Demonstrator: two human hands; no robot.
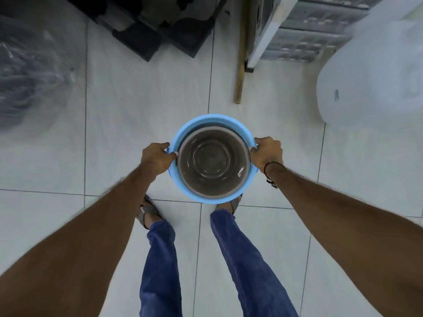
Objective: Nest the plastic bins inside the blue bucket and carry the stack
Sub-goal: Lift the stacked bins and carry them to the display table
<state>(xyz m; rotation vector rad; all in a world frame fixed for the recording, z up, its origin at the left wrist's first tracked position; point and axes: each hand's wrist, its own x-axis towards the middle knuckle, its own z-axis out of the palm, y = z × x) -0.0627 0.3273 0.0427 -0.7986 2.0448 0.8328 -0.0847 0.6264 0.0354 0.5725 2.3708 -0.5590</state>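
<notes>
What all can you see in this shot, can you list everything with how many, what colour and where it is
blue bucket: one, light blue, centre, held at its rim by both hands
bin: at least one, grey-brown, nested inside the bucket; how many are stacked cannot be told
tiled floor: one, pale grey, beneath everything
plastic-wrapped bundle: one, dark under clear film, far left
dark moulded items: several, black, top centre
wooden stick: one, brown, right of centre, upper half
crates: stacked, light grey, top right
large container: one, white translucent, right edge
left hand: one, on the bucket's left rim
right hand: one, on the right rim, dark cord at the wrist
legs: two, blue jeans, grey sandals, bottom centre
</notes>
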